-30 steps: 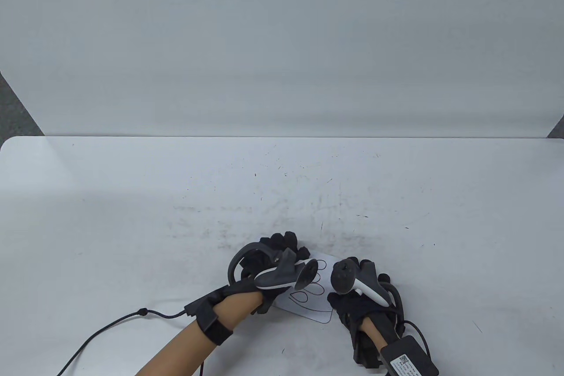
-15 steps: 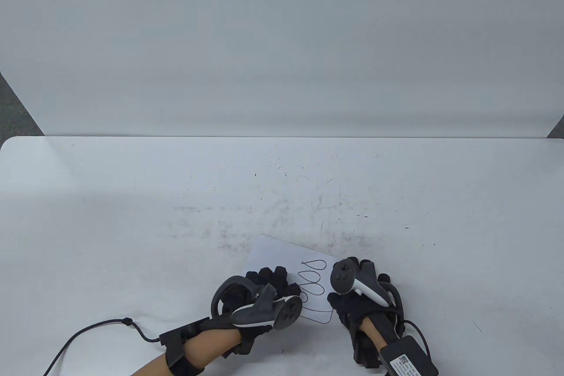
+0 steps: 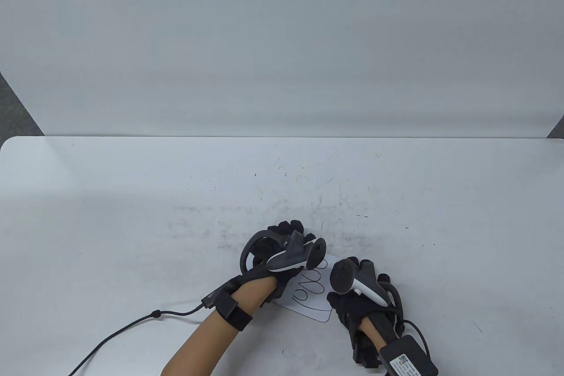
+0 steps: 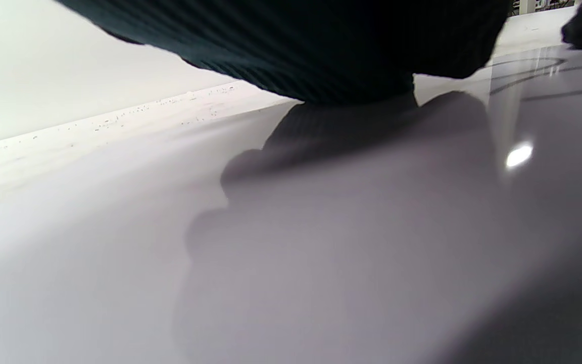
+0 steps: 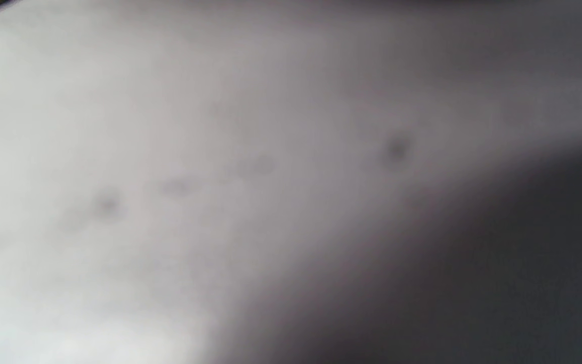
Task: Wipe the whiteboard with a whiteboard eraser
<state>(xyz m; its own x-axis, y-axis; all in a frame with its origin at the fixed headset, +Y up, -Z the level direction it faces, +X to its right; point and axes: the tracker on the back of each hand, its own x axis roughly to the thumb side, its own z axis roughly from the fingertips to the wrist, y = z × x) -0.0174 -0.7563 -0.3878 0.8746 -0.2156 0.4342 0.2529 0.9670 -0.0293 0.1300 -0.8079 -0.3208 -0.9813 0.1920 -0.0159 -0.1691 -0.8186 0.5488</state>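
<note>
Scuffed table: whiteboard under left hand grip.

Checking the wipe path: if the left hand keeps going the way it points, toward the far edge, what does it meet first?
Nothing, apparently: beyond the left hand, only bare, scuffed table shows.

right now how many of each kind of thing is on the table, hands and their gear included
black sensor-gloved hands: 2, the left hand and the right hand
grey-and-white hand trackers: 2, the left tracker and the right tracker
small white whiteboard with dark pen loops: 1
white table: 1
whiteboard eraser: 0 in plain sight
total: 6
</note>
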